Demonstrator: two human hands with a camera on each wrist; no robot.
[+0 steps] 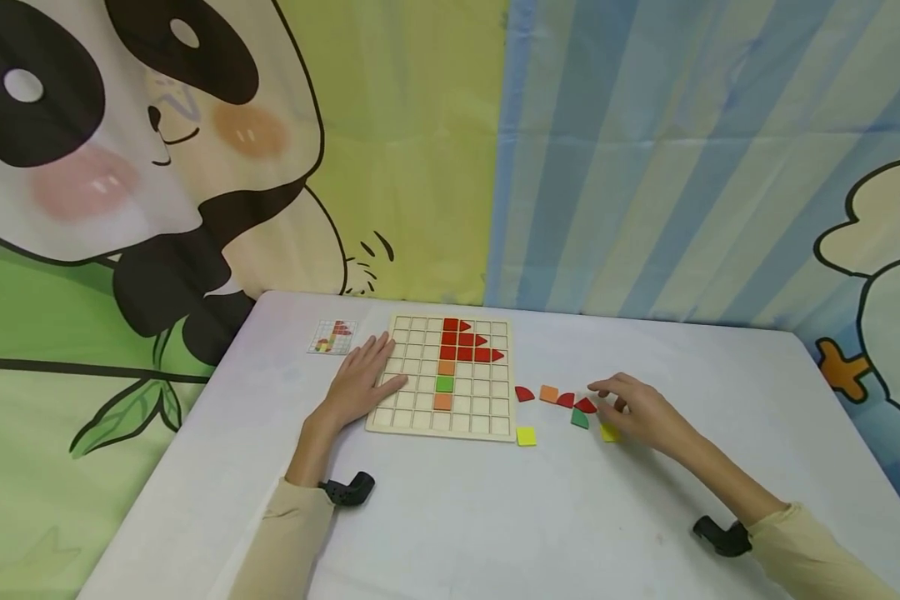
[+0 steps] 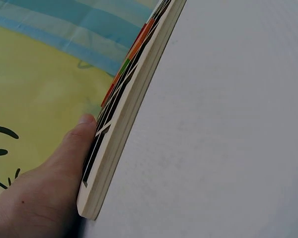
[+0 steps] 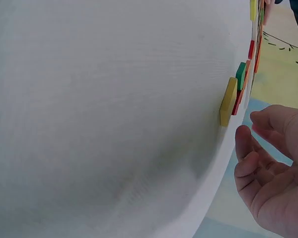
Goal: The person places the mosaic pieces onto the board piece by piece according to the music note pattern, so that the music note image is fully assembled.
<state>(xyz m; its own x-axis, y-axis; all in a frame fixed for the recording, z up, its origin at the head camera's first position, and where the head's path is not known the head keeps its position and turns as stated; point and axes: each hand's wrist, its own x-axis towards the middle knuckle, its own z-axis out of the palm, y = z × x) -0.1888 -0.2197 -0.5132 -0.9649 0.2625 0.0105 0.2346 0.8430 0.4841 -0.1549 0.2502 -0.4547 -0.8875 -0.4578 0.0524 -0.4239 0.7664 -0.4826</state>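
Note:
A wooden grid board [image 1: 412,408] lies on the table. My left hand [image 1: 356,385] rests flat along its left edge, thumb [image 2: 72,148] on the grid. Red squares and pointed red tiles [image 1: 465,353] fill part of its top rows. Beneath them runs a column of an orange tile [image 1: 446,367], a green tile [image 1: 445,384] and another orange tile [image 1: 442,402]. My right hand [image 1: 641,414] hovers over loose tiles, fingers loosely bent, nothing visible between them. Below it are a red quarter-circle tile [image 1: 586,406], a green quarter-circle tile [image 1: 580,418] and a yellow tile [image 1: 609,433], partly hidden.
A small picture card [image 1: 333,337] lies left of the board. Beside the board's right edge are another red quarter-circle [image 1: 523,394], a loose orange square [image 1: 548,393] and a yellow square [image 1: 526,436]. The white table [image 1: 495,517] meets a printed cloth backdrop [image 1: 405,167] behind.

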